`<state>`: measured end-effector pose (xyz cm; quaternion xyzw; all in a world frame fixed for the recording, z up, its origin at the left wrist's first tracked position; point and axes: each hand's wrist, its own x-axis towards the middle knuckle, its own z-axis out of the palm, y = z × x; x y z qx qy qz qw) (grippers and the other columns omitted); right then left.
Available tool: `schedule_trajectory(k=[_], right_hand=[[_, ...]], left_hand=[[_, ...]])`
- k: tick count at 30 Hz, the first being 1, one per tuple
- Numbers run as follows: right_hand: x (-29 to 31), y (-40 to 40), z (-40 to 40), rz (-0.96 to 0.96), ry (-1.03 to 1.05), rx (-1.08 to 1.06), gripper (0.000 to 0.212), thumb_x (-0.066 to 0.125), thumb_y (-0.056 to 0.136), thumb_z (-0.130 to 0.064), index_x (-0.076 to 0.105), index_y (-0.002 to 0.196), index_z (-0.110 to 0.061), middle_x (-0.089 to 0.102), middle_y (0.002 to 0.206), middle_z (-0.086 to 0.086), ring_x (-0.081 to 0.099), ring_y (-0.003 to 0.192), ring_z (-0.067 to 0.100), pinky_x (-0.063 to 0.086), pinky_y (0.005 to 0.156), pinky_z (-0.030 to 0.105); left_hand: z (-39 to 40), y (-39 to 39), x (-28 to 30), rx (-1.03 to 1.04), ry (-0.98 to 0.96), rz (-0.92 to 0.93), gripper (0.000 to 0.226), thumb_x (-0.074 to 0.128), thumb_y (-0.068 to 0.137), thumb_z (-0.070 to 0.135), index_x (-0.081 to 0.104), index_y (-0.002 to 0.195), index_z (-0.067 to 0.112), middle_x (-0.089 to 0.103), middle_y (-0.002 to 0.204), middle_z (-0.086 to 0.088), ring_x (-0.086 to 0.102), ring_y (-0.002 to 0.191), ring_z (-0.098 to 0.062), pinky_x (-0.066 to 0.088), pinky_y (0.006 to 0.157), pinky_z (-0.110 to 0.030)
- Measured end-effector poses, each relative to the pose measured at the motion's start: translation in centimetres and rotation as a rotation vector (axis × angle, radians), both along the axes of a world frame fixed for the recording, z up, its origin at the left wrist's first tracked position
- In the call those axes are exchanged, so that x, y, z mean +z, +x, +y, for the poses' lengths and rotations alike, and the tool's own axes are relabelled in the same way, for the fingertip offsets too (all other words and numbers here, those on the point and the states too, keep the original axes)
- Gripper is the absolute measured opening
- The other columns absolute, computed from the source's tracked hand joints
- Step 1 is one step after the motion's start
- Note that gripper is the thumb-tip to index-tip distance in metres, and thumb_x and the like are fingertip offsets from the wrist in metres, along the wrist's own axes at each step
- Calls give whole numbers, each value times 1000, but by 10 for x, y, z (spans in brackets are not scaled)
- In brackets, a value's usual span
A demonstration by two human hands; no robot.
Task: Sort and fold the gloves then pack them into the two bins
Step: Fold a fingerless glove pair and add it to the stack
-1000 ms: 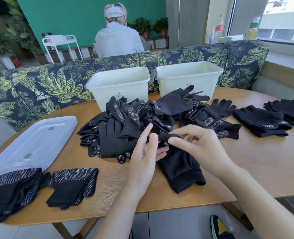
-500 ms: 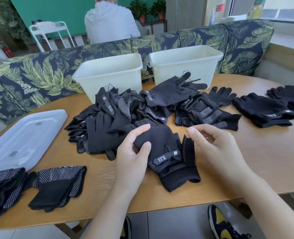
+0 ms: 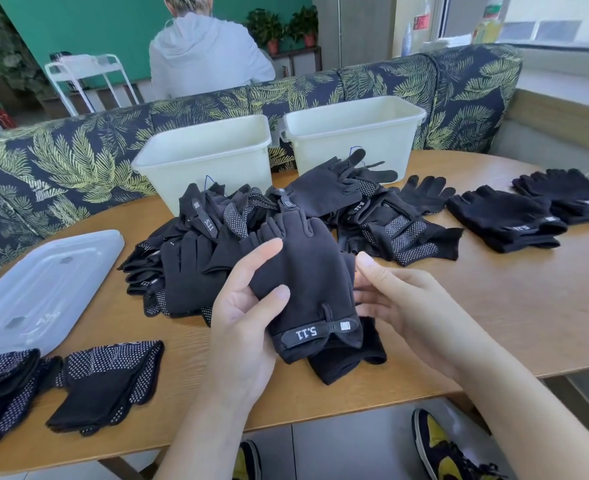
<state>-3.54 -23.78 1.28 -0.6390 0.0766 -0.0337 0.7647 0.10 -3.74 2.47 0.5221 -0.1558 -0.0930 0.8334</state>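
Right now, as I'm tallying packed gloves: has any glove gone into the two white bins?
No: the left bin and right bin show only bare pale insides, though their bottoms are hidden.

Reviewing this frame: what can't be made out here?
- Bin floors: head view, near walls of the left bin and right bin hide them.
- Right hand fingertips: behind the held glove, so its grip is unclear.
- Pile count: gloves overlap.
- Folded stack: cut off by left edge.
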Motion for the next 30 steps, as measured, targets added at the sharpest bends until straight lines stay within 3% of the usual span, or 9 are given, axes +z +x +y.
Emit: schedule_trajectory(k=[4,9,13,17,20,23,25,27,30], right_hand=[[3,-5,1,-20,165,104,63,76,84,-36,59,105,21,61,99,21,62,90,24,54,87,34],[9,-6,1,-56,81,-6,30,72,92,-26,54,78,-6,65,74,5,62,63,15,52,62,23],[11,-8,-1,-44,-80,-98,23,66,97,-24,60,86,-5,73,76,12,67,58,19,47,47,20],[10,-10,-6,18,-138,-79,31,66,98,-22,60,91,8,74,90,26,71,66,30,52,48,26],[10,-10,-8,63,-171,-47,26,66,98,-18,63,85,4,74,90,27,72,67,30,56,51,30],[8,-10,-9,92,-220,-47,26,66,98,-15,65,81,4,74,87,27,72,64,25,55,49,28],[7,-11,-9,110,-226,-47,26,66,98,-14,66,83,7,74,85,25,72,63,23,55,48,26],[5,-10,-11,131,-231,-53,24,67,98,-14,67,83,5,74,84,25,73,65,23,54,48,25],[2,-8,-14,165,-318,-58,23,68,97,-17,71,83,1,76,79,17,73,66,22,55,51,27]], left_hand=[[1,0,0,11,42,27,51,51,91,-10,74,118,27,71,125,-17,66,118,-42,54,97,-59],[-3,-2,-5,214,327,-156,47,49,102,-6,68,127,30,71,129,6,63,126,-16,47,110,-53],[-7,0,-11,327,517,-224,44,53,101,1,68,123,36,70,122,18,62,117,0,48,108,-34],[-9,3,-14,311,653,-241,45,54,99,4,69,117,42,72,101,25,60,80,-8,54,74,-20],[-8,6,-21,294,729,-225,45,54,99,5,69,117,44,73,92,13,60,80,-33,59,72,-35],[-8,5,-25,309,825,-266,45,55,98,6,66,122,43,66,86,17,55,75,-9,48,71,-9],[-8,5,-26,314,871,-303,45,56,98,7,65,124,42,65,77,3,51,64,-8,46,64,-14],[-9,3,-26,317,898,-320,44,57,97,7,65,123,41,55,60,11,47,55,-8,41,56,-15],[-10,3,-27,342,960,-358,44,61,96,12,63,128,41,66,88,19,57,76,-9,46,72,-11]])
